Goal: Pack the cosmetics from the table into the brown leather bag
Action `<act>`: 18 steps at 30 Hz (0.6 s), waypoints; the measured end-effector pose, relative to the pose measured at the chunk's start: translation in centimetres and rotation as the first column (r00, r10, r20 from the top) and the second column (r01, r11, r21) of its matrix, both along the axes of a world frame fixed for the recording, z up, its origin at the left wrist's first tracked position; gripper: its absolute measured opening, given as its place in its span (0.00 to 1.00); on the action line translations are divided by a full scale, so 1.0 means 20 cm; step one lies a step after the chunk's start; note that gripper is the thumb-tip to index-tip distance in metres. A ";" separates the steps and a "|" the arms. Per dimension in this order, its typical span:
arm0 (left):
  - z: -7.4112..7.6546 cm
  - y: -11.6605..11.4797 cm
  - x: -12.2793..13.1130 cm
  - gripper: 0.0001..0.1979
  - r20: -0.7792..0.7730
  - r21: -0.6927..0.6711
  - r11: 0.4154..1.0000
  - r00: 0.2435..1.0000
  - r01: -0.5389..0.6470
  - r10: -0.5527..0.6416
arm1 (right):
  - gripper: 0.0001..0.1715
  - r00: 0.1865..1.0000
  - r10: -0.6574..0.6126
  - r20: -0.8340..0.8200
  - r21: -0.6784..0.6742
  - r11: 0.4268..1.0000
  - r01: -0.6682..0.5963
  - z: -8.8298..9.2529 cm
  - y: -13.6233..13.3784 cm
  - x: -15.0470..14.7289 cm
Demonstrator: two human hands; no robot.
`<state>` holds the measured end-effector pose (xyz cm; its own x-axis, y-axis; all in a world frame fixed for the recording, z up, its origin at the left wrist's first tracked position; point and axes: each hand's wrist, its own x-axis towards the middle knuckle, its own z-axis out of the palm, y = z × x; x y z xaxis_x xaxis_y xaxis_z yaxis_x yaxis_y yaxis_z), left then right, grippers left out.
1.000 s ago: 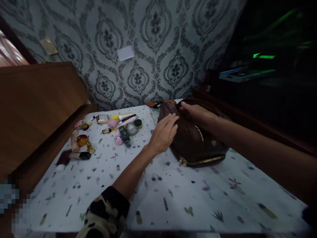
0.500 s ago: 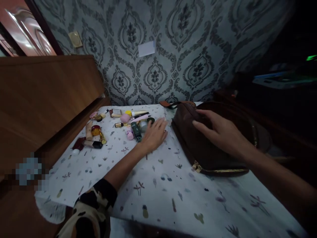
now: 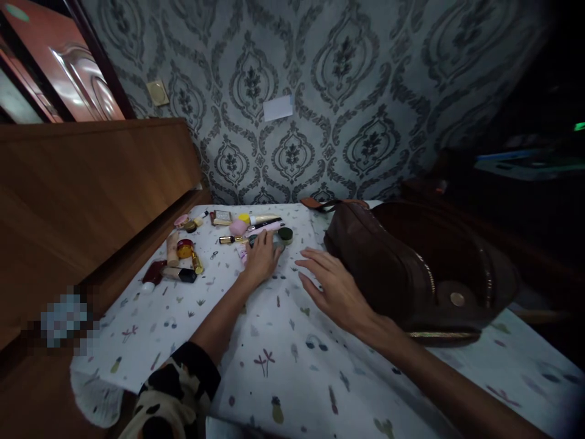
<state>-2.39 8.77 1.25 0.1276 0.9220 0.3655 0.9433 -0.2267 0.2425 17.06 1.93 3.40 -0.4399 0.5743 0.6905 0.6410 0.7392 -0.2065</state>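
My left hand (image 3: 262,259) is over the cluster of cosmetics, its fingers bent down around a dark green bottle (image 3: 252,240) that is mostly hidden beneath it. A pink-and-white tube (image 3: 242,252) peeks out at its left side. Just right of the fingers stands a small jar with a dark lid (image 3: 286,234). My right hand (image 3: 329,286) hovers above the cloth with its fingers apart, holding nothing. Right beside it sits a brown leather bag (image 3: 384,274), its zipped top gaping and its inside dark.
A pink sponge (image 3: 238,227), a gold-and-black tube (image 3: 230,239) and a compact (image 3: 222,217) lie near the left hand. Farther left are an amber jar (image 3: 185,248) and a dark red bottle (image 3: 154,272). A wooden panel (image 3: 100,177) borders the patterned tablecloth (image 3: 214,329).
My right hand has left the bag and moved left over the cloth. My left hand has shifted onto the dark green bottle. The bag now shows more of its opening.
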 end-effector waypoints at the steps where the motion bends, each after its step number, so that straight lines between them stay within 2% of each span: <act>1: 0.00 0.00 0.00 0.24 0.003 0.004 1.000 1.000 0.005 -0.005 | 0.16 0.999 0.019 -0.049 -0.072 0.997 -0.022 -0.05 0.04 -0.04; 4: -0.01 -0.01 -0.01 0.24 0.018 0.022 1.000 1.000 0.022 -0.023 | 0.20 0.973 -0.012 -0.231 -0.349 0.934 -0.072 -0.17 0.17 -0.14; 7: -0.02 -0.01 -0.03 0.24 0.036 0.042 0.998 0.998 0.047 -0.048 | 0.23 0.888 -0.155 -0.434 -0.555 0.822 -0.127 -0.27 0.28 -0.20; 9: -0.02 0.00 -0.04 0.22 0.046 0.060 0.996 0.996 0.071 -0.074 | 0.23 0.851 -0.208 -0.482 -0.588 0.797 -0.137 -0.32 0.32 -0.22; 12: -0.01 0.00 -0.05 0.21 0.045 0.091 0.989 0.992 0.113 -0.117 | 0.24 0.833 -0.224 -0.506 -0.580 0.803 -0.136 -0.37 0.33 -0.22; 18: 0.01 -0.03 -0.02 0.24 -0.065 0.146 0.960 0.970 0.241 -0.234 | 0.28 0.836 -0.151 -0.528 -0.526 0.831 -0.182 -0.39 0.28 -0.21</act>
<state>-2.81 8.10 1.44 0.3564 0.7974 0.4870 0.8675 -0.4760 0.1446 12.89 7.63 -4.38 -0.1145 0.9134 0.3906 0.2938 0.4067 -0.8650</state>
